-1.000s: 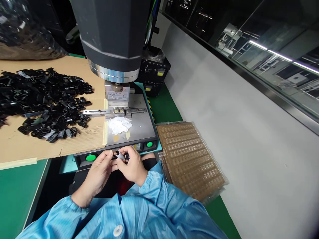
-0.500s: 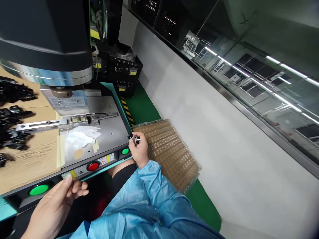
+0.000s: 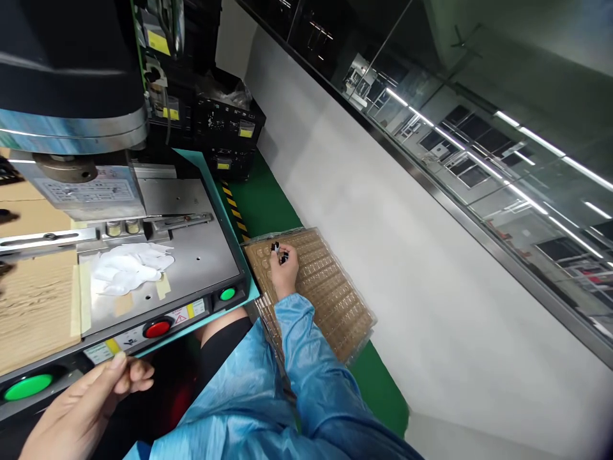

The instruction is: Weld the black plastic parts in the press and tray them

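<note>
My right hand (image 3: 285, 271) pinches a small black-and-silver part (image 3: 274, 247). A second dark bit (image 3: 284, 257) shows between the fingers, and I cannot tell whether it is the same piece. That hand is over the upper left part of a clear plastic tray (image 3: 330, 287) with rows of moulded pockets. My left hand (image 3: 103, 390) is by the front edge of the machine, thumb against the curled fingers, with nothing visible in it. Near it are a green button (image 3: 29, 387) and a red button (image 3: 158, 329).
A press head (image 3: 67, 70) overhangs a metal plate (image 3: 211, 249) with crumpled white material (image 3: 131, 265) on it. A second green button (image 3: 227, 294) is at the plate's right corner. Black crates (image 3: 225, 128) stand behind, and a white wall (image 3: 383, 255) runs along the right.
My right hand has moved right and slightly up, from the machine's corner to over the tray, carrying the part. The view has shifted right; my left hand keeps its curled pose.
</note>
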Motion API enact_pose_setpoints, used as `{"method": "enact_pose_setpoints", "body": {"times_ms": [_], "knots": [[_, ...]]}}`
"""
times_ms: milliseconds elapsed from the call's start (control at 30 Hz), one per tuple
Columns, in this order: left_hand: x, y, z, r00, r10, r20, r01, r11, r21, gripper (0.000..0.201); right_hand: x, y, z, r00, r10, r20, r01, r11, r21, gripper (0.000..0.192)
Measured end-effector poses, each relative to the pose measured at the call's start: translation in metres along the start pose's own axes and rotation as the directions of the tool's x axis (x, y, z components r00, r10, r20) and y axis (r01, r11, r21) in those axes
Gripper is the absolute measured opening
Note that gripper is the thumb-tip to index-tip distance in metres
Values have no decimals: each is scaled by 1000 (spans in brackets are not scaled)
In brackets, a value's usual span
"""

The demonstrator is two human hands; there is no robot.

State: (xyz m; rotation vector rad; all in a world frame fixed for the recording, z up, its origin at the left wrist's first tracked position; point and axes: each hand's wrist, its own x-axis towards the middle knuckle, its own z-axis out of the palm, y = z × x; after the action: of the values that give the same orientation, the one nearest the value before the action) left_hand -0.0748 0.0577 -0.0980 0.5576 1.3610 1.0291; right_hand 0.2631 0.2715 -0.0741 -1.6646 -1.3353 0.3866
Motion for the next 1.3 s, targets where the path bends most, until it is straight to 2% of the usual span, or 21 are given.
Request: {"method": "enact_pose_setpoints", "body": {"times_ms": [67,133,233,367,567,833,1033,1167,1300], "knots": [[0,-1,3,997,-69,32,70,997,-21,51,18,19,6,997,77,30,-73,991,-113,29],[1,-2,6,994,-94,52,94,996,2,58,30,37,15,985,143,97,-116,962,-245,27],[3,-3,7,995,-36,95,25,993,117,62,37,57,33,963,198,185,-106,903,-417,22],[2,-8,6,984,37,174,-90,949,303,56,40,67,53,943,218,250,-58,850,-524,22],[1,-16,5,969,68,239,-154,919,363,47,46,64,67,925,213,313,12,810,-586,25],[0,-16,9,979,19,205,-98,919,382,52,46,63,70,928,204,311,25,799,-601,26],[2,-23,5,975,32,218,-120,907,403,49,51,76,61,965,180,191,-35,809,-587,29],[5,-29,3,972,44,229,-137,904,406,49,58,87,55,970,113,214,37,803,-595,37],[6,-33,0,965,46,258,-167,868,467,48,64,97,61,965,69,254,95,809,-581,30]]}}
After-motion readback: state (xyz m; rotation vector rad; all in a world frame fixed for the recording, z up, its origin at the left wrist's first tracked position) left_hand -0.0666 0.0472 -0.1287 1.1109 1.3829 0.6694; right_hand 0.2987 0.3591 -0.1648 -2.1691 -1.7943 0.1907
